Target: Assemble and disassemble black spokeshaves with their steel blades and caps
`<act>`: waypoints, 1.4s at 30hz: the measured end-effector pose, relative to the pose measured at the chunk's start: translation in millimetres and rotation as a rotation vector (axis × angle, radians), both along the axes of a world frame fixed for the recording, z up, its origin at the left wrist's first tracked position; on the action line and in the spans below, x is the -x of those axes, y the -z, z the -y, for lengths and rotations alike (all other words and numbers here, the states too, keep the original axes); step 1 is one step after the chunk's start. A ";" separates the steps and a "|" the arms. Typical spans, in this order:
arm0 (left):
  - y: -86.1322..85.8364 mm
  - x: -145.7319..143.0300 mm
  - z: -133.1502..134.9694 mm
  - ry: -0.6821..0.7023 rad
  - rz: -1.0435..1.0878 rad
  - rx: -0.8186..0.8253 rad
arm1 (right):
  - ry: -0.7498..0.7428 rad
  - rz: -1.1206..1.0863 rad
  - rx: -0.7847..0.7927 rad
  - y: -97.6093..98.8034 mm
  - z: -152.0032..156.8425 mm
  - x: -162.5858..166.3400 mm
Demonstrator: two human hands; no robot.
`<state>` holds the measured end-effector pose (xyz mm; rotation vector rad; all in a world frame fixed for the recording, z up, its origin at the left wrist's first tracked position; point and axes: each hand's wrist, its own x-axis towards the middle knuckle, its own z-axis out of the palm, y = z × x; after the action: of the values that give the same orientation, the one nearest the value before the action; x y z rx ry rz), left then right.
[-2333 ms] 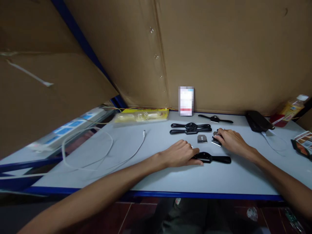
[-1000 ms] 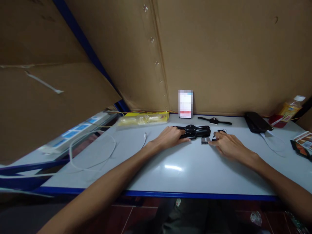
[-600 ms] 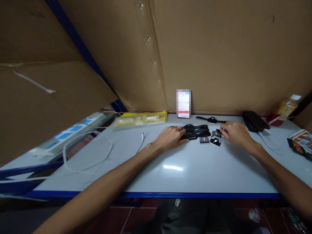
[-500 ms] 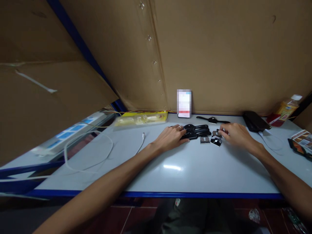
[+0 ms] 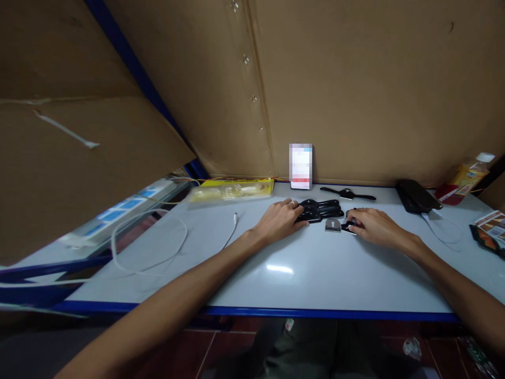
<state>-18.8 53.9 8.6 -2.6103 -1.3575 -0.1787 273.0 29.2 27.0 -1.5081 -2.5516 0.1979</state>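
Note:
My left hand (image 5: 281,221) lies on the white table (image 5: 300,279), its fingers curled over the left handles of a cluster of black spokeshave bodies (image 5: 321,209). Right of them a small silver blade (image 5: 332,225) lies flat. My right hand (image 5: 374,226) is beside it, fingertips pressed together on a small black clamp part (image 5: 349,226). Another black spokeshave (image 5: 347,193) lies alone further back, near the cardboard wall.
A phone (image 5: 300,166) leans upright against the cardboard wall. A yellow blister pack (image 5: 231,189) and a white cable (image 5: 158,247) lie at the left, with a power strip (image 5: 118,210) beyond. A black pouch (image 5: 416,196), a bottle (image 5: 471,173) and a printed packet (image 5: 489,231) are at the right.
My left hand moved a spokeshave from the table's front to the two at the back and stays on them. My right hand reached back among the small parts, then returned to the black clamp part.

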 end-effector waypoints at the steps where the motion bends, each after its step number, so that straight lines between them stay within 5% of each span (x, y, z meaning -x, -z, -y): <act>1: 0.6 -0.1 0.1 0.012 0.008 -0.005 | 0.001 -0.023 0.008 1.1 -0.6 -0.2; 12: -1.1 -0.9 5.5 0.166 0.125 0.000 | 0.023 -0.266 0.197 15.3 -22.5 -6.4; 18: 7.7 -3.4 7.9 0.256 0.161 0.101 | 0.078 -0.211 0.306 9.0 -42.2 -34.5; 27: 9.0 -4.1 10.6 0.274 0.175 0.155 | 0.341 -0.081 -0.183 15.0 -63.9 -67.7; 34: 7.4 -5.0 12.0 0.278 0.168 0.163 | 0.233 0.071 -0.172 28.7 -74.3 -63.6; 42: 5.1 -6.0 13.1 0.277 0.165 0.169 | 0.344 0.249 -0.141 10.6 -68.4 -81.1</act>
<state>-12.7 40.8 3.6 -2.9781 -1.0931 -0.3395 354.1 97.6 16.4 -1.9848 -2.3615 -0.2237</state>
